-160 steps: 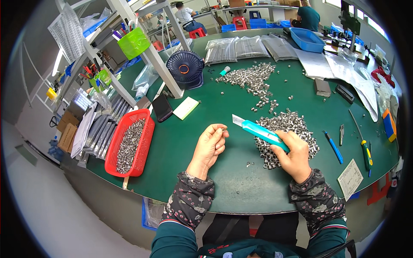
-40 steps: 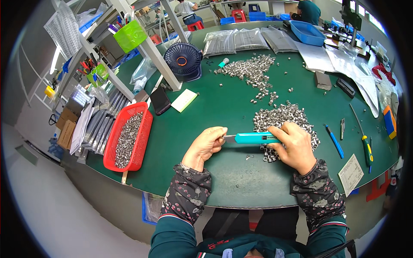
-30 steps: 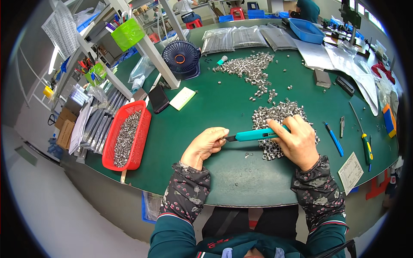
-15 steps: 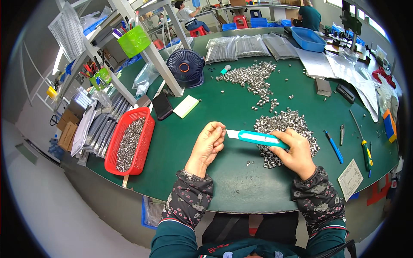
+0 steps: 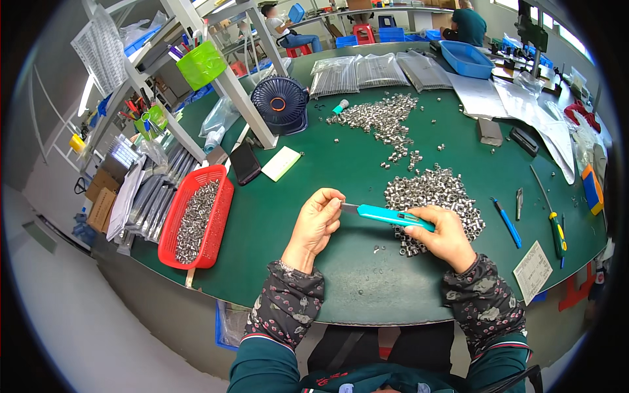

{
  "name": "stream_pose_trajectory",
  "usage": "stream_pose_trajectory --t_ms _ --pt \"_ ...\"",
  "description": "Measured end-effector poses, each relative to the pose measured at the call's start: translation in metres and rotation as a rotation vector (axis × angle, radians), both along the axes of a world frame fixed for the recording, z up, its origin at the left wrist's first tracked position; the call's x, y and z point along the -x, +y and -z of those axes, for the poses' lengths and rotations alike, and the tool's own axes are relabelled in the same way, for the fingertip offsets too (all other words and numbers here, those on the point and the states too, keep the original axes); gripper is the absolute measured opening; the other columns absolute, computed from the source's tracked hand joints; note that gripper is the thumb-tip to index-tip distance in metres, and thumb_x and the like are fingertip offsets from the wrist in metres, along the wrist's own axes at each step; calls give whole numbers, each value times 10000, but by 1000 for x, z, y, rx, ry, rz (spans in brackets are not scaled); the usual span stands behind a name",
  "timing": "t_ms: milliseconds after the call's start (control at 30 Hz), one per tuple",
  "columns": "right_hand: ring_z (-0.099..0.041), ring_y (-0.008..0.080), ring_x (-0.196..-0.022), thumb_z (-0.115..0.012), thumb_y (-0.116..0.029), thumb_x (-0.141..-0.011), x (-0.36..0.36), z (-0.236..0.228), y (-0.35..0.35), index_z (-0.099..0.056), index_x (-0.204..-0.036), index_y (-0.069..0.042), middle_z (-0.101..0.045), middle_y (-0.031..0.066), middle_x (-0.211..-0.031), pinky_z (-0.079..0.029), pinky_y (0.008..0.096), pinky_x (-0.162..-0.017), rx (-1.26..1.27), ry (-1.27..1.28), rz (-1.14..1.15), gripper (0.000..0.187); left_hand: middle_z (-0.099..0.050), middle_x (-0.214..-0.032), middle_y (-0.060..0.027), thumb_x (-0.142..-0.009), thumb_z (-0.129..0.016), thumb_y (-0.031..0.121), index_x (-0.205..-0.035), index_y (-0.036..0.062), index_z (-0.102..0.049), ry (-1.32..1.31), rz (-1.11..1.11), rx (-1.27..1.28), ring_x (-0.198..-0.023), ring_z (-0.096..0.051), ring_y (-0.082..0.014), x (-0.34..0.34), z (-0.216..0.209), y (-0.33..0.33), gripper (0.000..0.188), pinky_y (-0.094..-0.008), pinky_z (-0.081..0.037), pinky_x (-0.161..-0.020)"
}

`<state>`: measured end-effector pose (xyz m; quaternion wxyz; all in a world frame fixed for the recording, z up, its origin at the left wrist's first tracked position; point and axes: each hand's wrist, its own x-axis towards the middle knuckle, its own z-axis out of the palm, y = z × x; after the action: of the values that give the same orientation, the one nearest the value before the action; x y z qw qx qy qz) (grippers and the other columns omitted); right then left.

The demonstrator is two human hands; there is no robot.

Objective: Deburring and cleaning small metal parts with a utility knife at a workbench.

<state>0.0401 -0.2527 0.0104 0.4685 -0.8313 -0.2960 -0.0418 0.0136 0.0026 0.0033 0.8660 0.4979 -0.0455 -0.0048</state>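
My right hand (image 5: pixel 447 234) grips a teal utility knife (image 5: pixel 392 215) by its handle, with the blade pointing left. The blade's tip reaches the fingertips of my left hand (image 5: pixel 315 221). Thumb and forefinger of that hand are pinched together, and what sits between them is too small and covered to make out. Behind and beneath the knife lies a dense pile of small silvery metal sleeves (image 5: pixel 438 190). Several tiny loose bits (image 5: pixel 379 249) rest on the green table (image 5: pixel 367 281) in front of it.
A red basket (image 5: pixel 219 226) of metal parts stands at the left, near a phone (image 5: pixel 245 163) and a fan (image 5: pixel 280 105). More metal sleeves (image 5: pixel 380 118) spread farther back. At right lie a blue-handled tool (image 5: pixel 508 224), a screwdriver (image 5: pixel 557 232) and a paper slip (image 5: pixel 533 272).
The knife has rolled in my right hand, so its blade now looks dark instead of bright and its handle shows a different face. My left hand stays nearly in place.
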Motion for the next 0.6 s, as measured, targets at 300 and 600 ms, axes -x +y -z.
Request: stream_pose_trajectory --t_ms 300,600 --pt "-540 247 -614 -680 -253 -708 11 -10 6 -622 -958 -103 -497 71 -688 -418 354 -521 141 -294 178 298 -477 -702 20 -876 -542 126 -923 34 -551 110 -31 25 -472 -286 -7 1 -1 0 103 -145 -212 -392" --pt "-512 232 -612 -716 -99 -612 11 -16 7 -583 -968 -94 -468 63 -696 -411 342 -514 63 -620 267 380 -503 -747 -1 -878 -544 146 -925 35 -569 157 -77 84 -481 -315 -8 0 2 1 123 -135 -223 -384"
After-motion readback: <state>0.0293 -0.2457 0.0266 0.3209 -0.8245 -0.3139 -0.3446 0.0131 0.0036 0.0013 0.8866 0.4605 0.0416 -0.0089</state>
